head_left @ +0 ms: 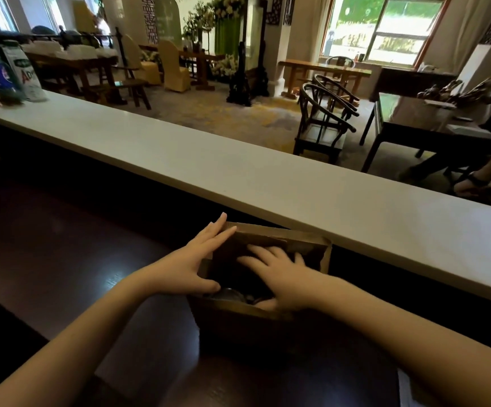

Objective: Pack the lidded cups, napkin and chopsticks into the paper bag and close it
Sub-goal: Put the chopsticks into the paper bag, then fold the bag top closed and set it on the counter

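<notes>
A brown paper bag (325, 254) stands open on the dark counter, just below the white ledge. Inside it, near the front, I see the clear lid of a cup (232, 295); the rest of the inside is dark. My left hand (197, 262) lies flat against the bag's left rim, fingers spread, thumb at the front corner. My right hand (282, 274) reaches over the bag's mouth with fingers spread, slightly blurred, its thumb on the front rim. Neither hand holds a separate object. Napkin and chopsticks are not visible.
A long white ledge (238, 183) runs diagonally behind the bag. Drink bottles (6, 74) stand at its far left end. Another person's arm (485, 171) shows at the right edge. Beyond are chairs and tables. The dark counter (76, 259) reflects light.
</notes>
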